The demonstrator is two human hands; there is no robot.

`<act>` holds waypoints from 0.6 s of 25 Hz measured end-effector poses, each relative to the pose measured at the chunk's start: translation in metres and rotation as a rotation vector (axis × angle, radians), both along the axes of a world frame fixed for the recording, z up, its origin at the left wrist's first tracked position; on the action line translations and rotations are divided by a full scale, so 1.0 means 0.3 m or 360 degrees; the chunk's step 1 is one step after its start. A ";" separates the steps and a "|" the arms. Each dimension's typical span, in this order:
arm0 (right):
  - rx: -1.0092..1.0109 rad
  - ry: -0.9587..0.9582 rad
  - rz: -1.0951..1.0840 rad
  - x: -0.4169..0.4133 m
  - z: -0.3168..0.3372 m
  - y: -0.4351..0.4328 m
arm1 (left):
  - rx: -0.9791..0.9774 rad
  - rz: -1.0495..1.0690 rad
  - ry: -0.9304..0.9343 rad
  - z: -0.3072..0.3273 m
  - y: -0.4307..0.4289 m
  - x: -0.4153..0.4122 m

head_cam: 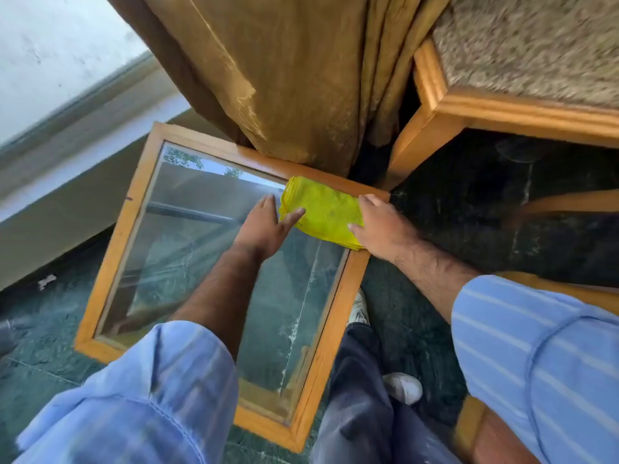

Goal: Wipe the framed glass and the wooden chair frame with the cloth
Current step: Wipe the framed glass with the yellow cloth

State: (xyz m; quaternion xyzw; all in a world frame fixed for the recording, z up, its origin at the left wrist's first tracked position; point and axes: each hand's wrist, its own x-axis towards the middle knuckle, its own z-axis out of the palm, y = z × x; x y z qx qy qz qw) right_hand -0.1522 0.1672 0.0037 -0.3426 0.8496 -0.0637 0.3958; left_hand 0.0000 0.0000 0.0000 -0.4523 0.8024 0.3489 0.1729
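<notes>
A glass pane in a light wooden frame (110,262) lies below me over the dark green floor, its far edge under a brown curtain. A folded yellow cloth (323,212) rests on the pane's far right corner. My left hand (264,226) lies flat on the glass, fingers spread, with its fingertips touching the cloth's left edge. My right hand (378,226) presses on the cloth's right side, its thumb over the cloth. The wooden chair frame (432,108) with a speckled beige seat stands at the upper right, apart from both hands.
A brown curtain (284,78) hangs over the frame's far edge. A white wall and window ledge (67,105) run along the left. My legs and white shoes (402,386) stand beside the frame's right edge. More wooden furniture (566,202) sits at the right.
</notes>
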 end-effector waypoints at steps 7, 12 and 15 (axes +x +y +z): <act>-0.0002 0.0317 -0.0165 0.002 -0.225 -0.005 | -0.0222 0.0375 0.0046 -0.226 0.051 -0.138; -0.0219 -0.0535 -0.0857 -0.014 -0.185 0.058 | 0.0070 0.0827 0.0258 -0.154 0.099 -0.098; -0.0565 -0.1008 -0.1407 0.005 -0.069 0.195 | 0.0468 0.1024 0.0567 -0.033 0.206 -0.058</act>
